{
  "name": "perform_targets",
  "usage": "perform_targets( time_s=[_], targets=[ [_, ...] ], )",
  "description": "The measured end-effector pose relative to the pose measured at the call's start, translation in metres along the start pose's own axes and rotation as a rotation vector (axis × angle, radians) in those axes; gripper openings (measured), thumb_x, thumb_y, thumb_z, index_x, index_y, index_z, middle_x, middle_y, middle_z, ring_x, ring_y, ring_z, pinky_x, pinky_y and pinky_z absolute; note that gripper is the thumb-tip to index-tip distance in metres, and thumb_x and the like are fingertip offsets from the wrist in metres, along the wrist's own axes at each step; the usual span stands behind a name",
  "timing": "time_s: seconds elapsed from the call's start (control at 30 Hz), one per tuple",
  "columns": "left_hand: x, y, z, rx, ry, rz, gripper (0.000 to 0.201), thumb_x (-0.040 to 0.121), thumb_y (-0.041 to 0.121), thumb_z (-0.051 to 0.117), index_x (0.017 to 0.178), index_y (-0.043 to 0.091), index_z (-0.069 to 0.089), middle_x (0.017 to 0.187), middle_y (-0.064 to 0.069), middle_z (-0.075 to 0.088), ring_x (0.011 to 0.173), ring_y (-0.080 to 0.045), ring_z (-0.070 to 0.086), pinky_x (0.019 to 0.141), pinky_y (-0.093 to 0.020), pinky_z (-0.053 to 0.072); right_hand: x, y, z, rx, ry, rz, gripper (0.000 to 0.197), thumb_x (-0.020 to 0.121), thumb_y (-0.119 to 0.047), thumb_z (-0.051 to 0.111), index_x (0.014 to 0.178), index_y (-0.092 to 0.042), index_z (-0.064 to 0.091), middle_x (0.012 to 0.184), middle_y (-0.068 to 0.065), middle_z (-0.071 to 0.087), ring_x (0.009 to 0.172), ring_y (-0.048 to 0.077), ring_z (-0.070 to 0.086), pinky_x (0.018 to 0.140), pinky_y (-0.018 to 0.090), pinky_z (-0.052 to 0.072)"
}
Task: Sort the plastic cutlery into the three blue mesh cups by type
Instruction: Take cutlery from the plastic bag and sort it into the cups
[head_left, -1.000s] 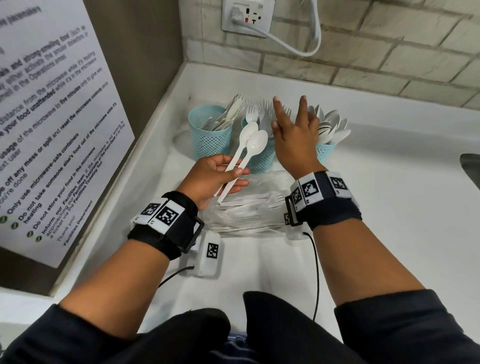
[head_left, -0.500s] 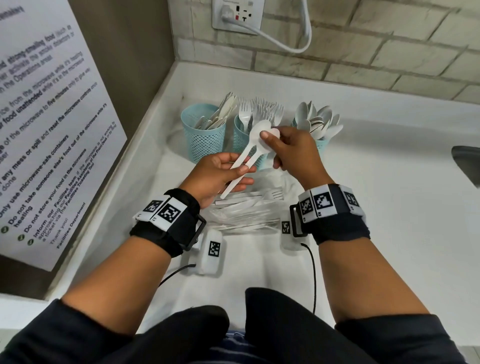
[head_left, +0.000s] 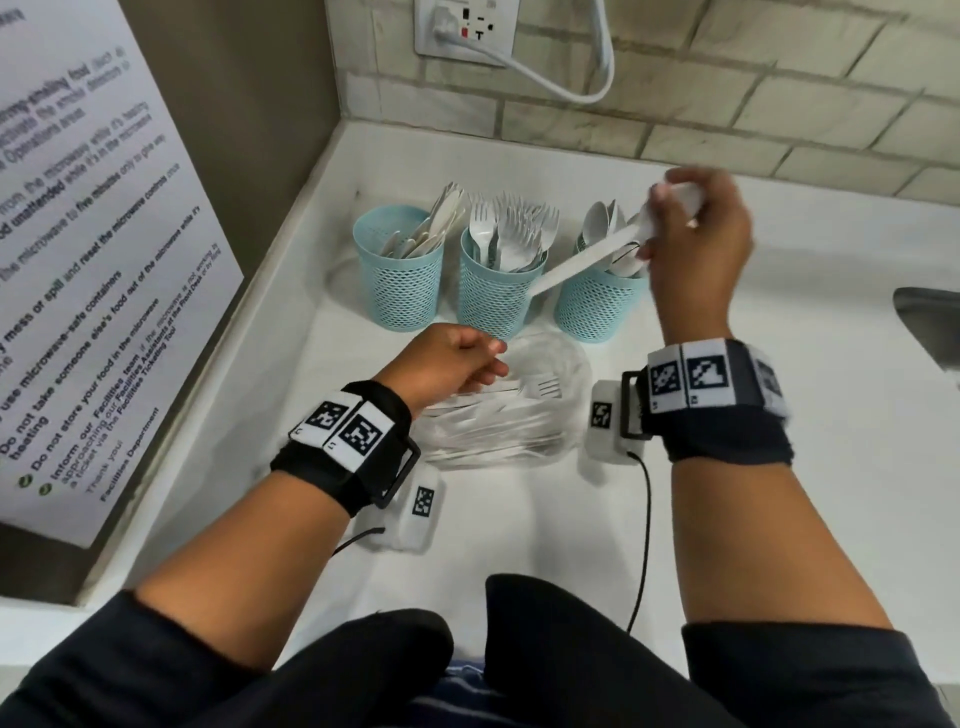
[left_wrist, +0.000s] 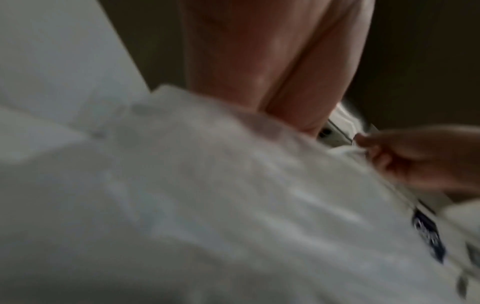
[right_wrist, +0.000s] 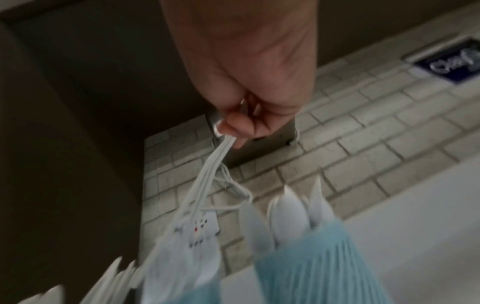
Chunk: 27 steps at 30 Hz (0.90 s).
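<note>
White plastic spoons (head_left: 587, 260) pinched by right hand (head_left: 696, 244) above spoon cup (head_left: 597, 306) at two o'clock, fork cup (head_left: 493, 296) beside it, left hand (head_left: 447, 364) loosely curled over bagged cutlery (head_left: 498, 421), wall socket (right_wrist: 200, 228) behind handles in wrist view.

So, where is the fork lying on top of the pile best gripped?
Pinch its thin handle, probably from above on the left side. The fork lies flat on the pile, tines pointing right, and its handle runs toward the left hand.

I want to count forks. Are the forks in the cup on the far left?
No, the forks stand in the middle cup, while the left cup holds flat, knife-like pieces.
</note>
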<state>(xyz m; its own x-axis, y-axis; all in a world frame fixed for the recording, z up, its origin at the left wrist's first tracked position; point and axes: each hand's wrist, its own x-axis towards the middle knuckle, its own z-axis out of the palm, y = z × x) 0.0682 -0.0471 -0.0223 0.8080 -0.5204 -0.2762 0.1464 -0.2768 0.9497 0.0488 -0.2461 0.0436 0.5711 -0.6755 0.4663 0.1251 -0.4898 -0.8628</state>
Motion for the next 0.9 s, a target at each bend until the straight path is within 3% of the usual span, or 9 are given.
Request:
perform_targets(
  time_s=[0.1,0.17,0.23,0.3,0.37,0.43,0.57,0.73,0.9],
  targets=[
    [0.004,-0.008,0.0,0.432,-0.011,0.032,0.025,0.091,0.022,0.057,0.109,0.007,0.065,0.108,-0.005,0.067,0.091,-0.012,0.06,0.078,-0.019,0.041,0.018,-0.011,-0.011,-0.088,0.13,-0.142,0.017,0.088,-0.024,0.055,0.095,-0.012,0.063,0.065,-0.02,0.052,0.051,0.001,0.054,0.055,0.034,0.054],
    [0.003,-0.01,0.001,0.624,-0.046,0.017,0.03,0.089,0.025,0.059,0.115,0.011,0.063,0.117,-0.004,0.063,0.106,-0.016,0.058,0.085,-0.019,0.038,0.025,-0.01,-0.011,-0.155,0.135,-0.213,0.024,0.087,-0.027,0.05,0.094,-0.009,0.064,0.066,-0.019,0.056,0.058,0.009,0.057,0.058,0.038,0.054],
    [0.002,-0.01,0.002,0.734,-0.069,0.017,0.036,0.088,0.025,0.061,0.122,0.012,0.059,0.126,-0.004,0.058,0.115,-0.017,0.054,0.09,-0.02,0.037,0.025,-0.008,-0.008,-0.251,0.09,-0.263,0.023,0.088,-0.024,0.048,0.094,-0.009,0.065,0.075,-0.005,0.064,0.066,0.023,0.062,0.062,0.042,0.052],
    [0.002,-0.01,0.002,0.817,-0.091,0.019,0.041,0.088,0.024,0.061,0.126,0.012,0.055,0.132,-0.004,0.053,0.121,-0.018,0.05,0.097,-0.023,0.036,0.024,-0.006,-0.004,-0.328,0.043,-0.314,0.023,0.089,-0.023,0.047,0.094,-0.01,0.066,0.082,0.005,0.068,0.07,0.027,0.062,0.063,0.04,0.05],
    [0.002,-0.011,0.002,0.868,-0.105,0.015,0.043,0.088,0.022,0.061,0.129,0.012,0.052,0.136,-0.005,0.05,0.124,-0.019,0.048,0.102,-0.025,0.035,0.023,-0.004,-0.001,-0.474,-0.002,-0.339,0.023,0.091,-0.023,0.046,0.097,-0.013,0.066,0.091,0.007,0.069,0.079,0.025,0.061,0.065,0.028,0.042],
    [0.003,-0.011,0.002,0.893,-0.108,0.013,0.044,0.088,0.021,0.061,0.13,0.012,0.051,0.137,-0.006,0.05,0.125,-0.02,0.047,0.104,-0.027,0.035,0.023,-0.002,0.003,-0.624,-0.048,-0.345,0.024,0.091,-0.02,0.044,0.101,-0.015,0.066,0.098,0.007,0.068,0.088,0.027,0.06,0.067,0.026,0.034],
    [0.004,-0.012,0.002,0.924,-0.106,0.013,0.043,0.088,0.022,0.061,0.129,0.013,0.051,0.137,-0.006,0.049,0.126,-0.021,0.046,0.105,-0.028,0.035,0.027,0.004,0.009,-0.806,-0.138,-0.385,0.028,0.09,-0.014,0.041,0.102,-0.015,0.066,0.098,0.009,0.07,0.099,0.031,0.052,0.073,0.032,0.031],
    [0.006,-0.013,0.002,0.967,-0.096,0.009,0.044,0.088,0.022,0.061,0.13,0.014,0.05,0.137,-0.006,0.048,0.126,-0.023,0.045,0.106,-0.03,0.035,0.021,0.019,0.018,-0.936,-0.35,-0.434,0.029,0.094,-0.025,0.043,0.109,-0.019,0.068,0.094,0.012,0.069,0.115,0.029,0.044,0.09,0.039,0.028],
    [0.006,-0.013,0.004,1.012,-0.098,-0.008,0.046,0.09,0.03,0.058,0.132,0.014,0.048,0.137,-0.007,0.047,0.127,-0.025,0.043,0.105,-0.03,0.033,0.012,0.029,0.024,-1.013,-0.535,-0.333,0.035,0.098,-0.037,0.037,0.117,-0.022,0.062,0.126,0.003,0.056,0.131,0.03,0.029,0.1,0.044,0.022]
  ],
)
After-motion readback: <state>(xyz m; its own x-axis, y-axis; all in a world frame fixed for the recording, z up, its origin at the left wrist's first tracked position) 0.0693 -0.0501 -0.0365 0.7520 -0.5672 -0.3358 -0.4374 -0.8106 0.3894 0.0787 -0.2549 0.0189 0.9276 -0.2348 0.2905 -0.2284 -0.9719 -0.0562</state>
